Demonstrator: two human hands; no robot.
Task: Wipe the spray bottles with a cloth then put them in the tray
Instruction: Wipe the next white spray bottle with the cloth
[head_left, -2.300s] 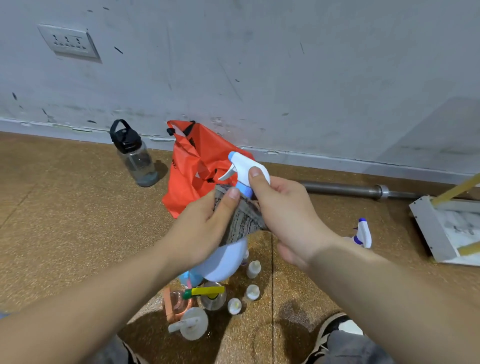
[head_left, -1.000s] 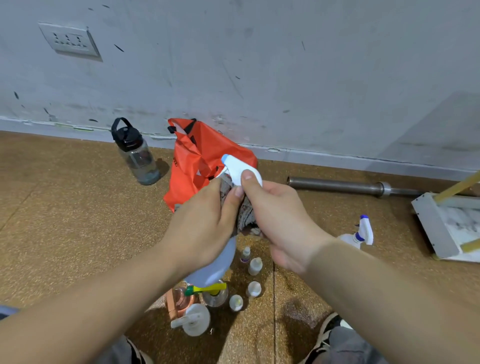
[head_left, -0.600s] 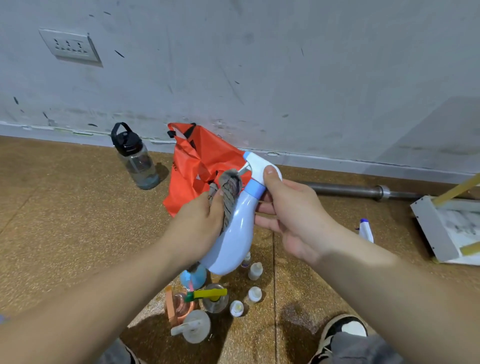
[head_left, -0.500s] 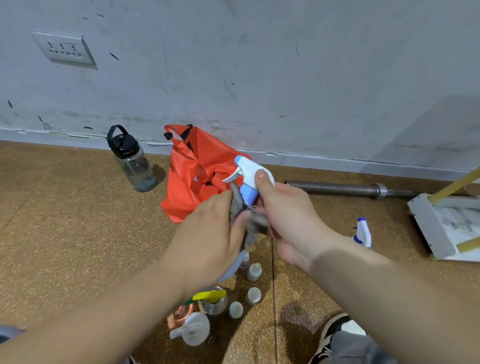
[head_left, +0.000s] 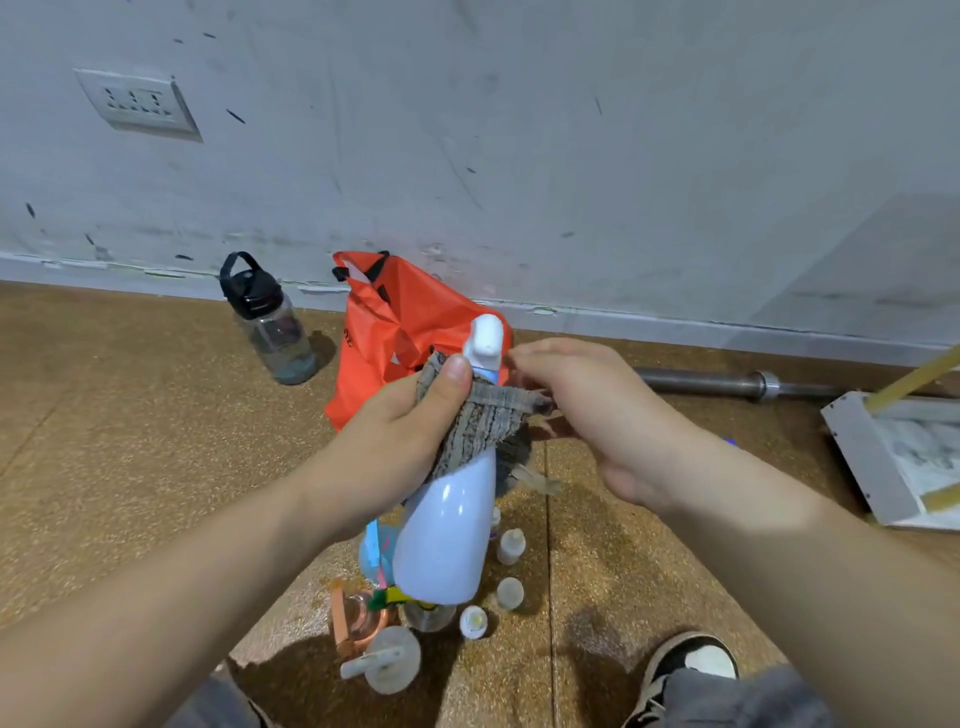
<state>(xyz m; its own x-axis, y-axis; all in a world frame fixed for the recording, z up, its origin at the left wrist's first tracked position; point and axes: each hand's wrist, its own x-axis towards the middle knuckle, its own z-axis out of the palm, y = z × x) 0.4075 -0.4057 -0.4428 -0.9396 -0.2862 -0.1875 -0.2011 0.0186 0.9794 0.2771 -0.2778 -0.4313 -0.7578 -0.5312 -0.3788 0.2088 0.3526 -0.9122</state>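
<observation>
Grey cloth (head_left: 480, 426) on bottle (head_left: 447, 535), under left hand (head_left: 395, 447) (thumb)

This is looking like a bare utility or workout corner of a building, not a furnished room. A scuffed, streaked grey wall (head_left: 519, 130) is meeting a speckled brown floor (head_left: 130, 441), and a multi-pin socket (head_left: 136, 105) is sitting on the wall. A steel bar (head_left: 727, 383) is lying along the wall's foot. A water bottle (head_left: 270, 327), an orange bag (head_left: 400, 332), small bottles (head_left: 510, 545) and a white tray (head_left: 862, 457) are resting directly on the floor.
</observation>
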